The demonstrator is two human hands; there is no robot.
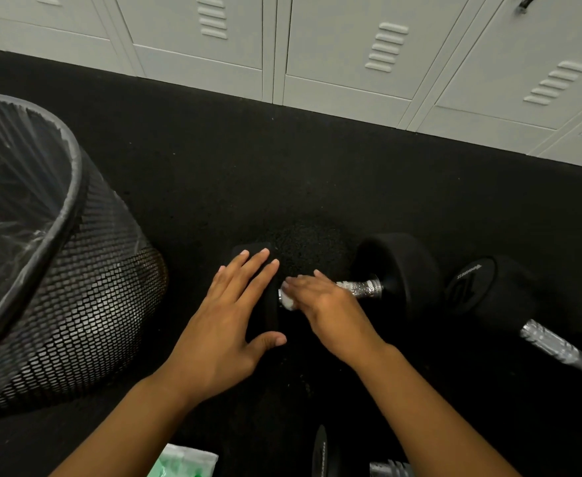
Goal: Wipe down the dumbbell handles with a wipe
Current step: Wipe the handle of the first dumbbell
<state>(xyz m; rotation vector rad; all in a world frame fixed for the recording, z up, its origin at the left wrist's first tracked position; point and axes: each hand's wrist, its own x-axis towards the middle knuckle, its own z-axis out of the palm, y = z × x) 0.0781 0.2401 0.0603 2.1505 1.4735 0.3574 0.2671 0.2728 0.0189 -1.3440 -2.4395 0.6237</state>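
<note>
1. The dumbbell (pixel 394 277) lies on the black floor (pixel 214 173) in front of a row of pale lockers (pixel 368 63); its right head is plain to see, while its left head is almost wholly hidden under the left hand.
2. The left hand (pixel 234 311) lies flat on that left head, fingers straight and slightly spread, thumb out to the side.
3. The right hand (pixel 324 304) covers the left part of the knurled handle (pixel 362 289), fingers curled over a white wipe (pixel 288 301); only a small wad of the wipe shows at the fingertips, which are blurred.
4. A second dumbbell (pixel 489 294) lies to the right, its handle cut off by the frame edge.
5. A third dumbbell (pixel 351 459) is cut off at the bottom edge.
6. A green and white packet (pixel 183 461) at the bottom edge is only partly visible; its print is unreadable.
7. A mesh bin (pixel 76 287) with a clear liner stands at left, partly out of frame.
</note>
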